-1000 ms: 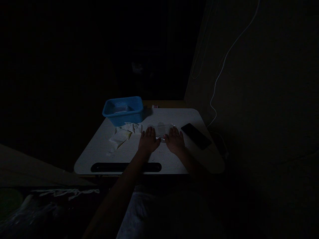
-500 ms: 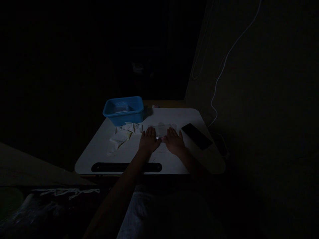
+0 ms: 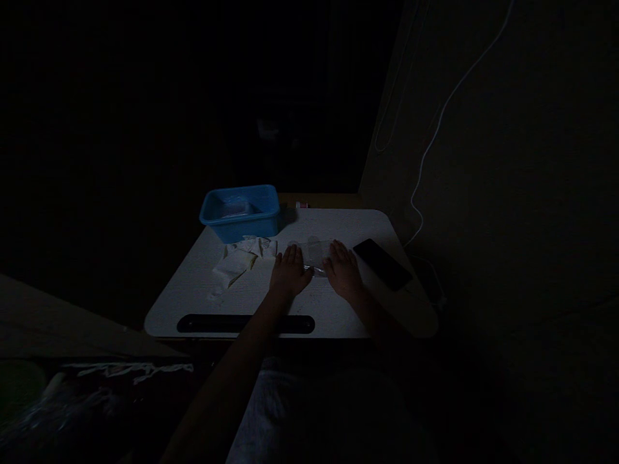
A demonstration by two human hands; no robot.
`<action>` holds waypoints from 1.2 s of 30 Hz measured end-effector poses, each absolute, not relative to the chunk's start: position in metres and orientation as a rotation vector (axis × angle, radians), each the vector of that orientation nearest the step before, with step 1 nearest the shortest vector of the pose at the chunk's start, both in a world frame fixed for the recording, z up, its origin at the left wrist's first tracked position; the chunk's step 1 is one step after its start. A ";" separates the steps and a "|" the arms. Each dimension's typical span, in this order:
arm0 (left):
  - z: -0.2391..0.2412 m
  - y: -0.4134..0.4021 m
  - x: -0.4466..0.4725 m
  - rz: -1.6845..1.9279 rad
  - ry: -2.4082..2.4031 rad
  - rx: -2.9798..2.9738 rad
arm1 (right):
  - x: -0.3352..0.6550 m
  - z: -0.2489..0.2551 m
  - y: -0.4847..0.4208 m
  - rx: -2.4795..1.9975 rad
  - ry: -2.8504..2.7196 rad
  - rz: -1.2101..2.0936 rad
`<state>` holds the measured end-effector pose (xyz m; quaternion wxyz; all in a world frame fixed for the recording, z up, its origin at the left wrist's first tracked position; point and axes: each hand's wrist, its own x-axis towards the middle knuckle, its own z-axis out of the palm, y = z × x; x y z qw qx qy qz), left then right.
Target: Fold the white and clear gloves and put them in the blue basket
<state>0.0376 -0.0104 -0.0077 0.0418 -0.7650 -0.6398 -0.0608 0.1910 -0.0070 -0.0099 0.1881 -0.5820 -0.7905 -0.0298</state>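
A clear plastic sheet or bag [image 3: 315,253] lies flat on the white table [image 3: 338,225], with shiny creases along its near edge. My left hand [image 3: 290,272] rests palm down on its left side, fingers stretched forward and thumb pointing inward. Over its right side, my right hand [image 3: 342,270] lies flat as well, fingers extended. A gap between the two hands shows the see-through plastic. Crumpled white pieces, perhaps tissue or wrapping [image 3: 236,261], lie to the left of my left hand. The light is very dim, so fine detail is lost.
A blue plastic basin [image 3: 246,225] with something clear inside stands at the table's back left. Right of my hands lies a black phone-like slab [image 3: 382,263]. A dark slot strip [image 3: 213,324] runs along the front edge. A white cable [image 3: 423,161] hangs at the right.
My right hand has slid a little to the right, widening the gap between my hands and uncovering more of the plastic. My left hand stays in place.
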 end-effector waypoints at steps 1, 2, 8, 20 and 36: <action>-0.007 -0.010 0.038 -0.186 -1.961 -2.343 | 0.192 -0.009 -0.007 -1.549 -2.304 -0.074; -0.007 -0.010 0.038 -0.187 -1.961 -2.343 | 0.192 -0.009 -0.007 -1.472 -2.383 -0.060; -0.011 -0.009 0.037 -0.232 -1.937 -2.333 | 0.187 -0.014 -0.011 -1.592 -2.385 -0.125; -0.009 -0.010 0.037 -0.216 -1.944 -2.337 | 0.188 -0.011 -0.008 -1.710 -2.226 -0.047; -0.010 -0.009 0.037 -0.193 -1.958 -2.346 | 0.183 -0.018 -0.010 -1.829 -2.172 -0.166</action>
